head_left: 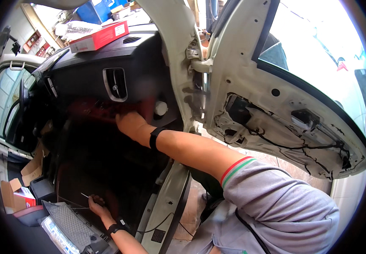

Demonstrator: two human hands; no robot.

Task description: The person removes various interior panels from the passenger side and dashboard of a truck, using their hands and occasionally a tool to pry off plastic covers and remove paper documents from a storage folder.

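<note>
My right hand (131, 125) reaches across to the dark red panel (102, 111) under the dashboard, below the air vent. Its fingers are curled closed against the panel's lower part, and what they grip is hidden. Low in the dark footwell my left hand (99, 206) is closed round a thin tool with a bright metal shaft (85, 195); the rest of the tool is covered by the fingers. A round white knob-like part (161, 108) sits at the right end of the panel. The silver-rimmed air vent (115, 84) is just above my right hand.
On the dashboard (149, 51) lie a red box (100, 39) and a clear plastic bag (75, 28). The car door (250, 97) stands wide open at the right, with bare wiring. An open carton (17, 195) and a grey mesh-covered part (75, 224) lie at the lower left.
</note>
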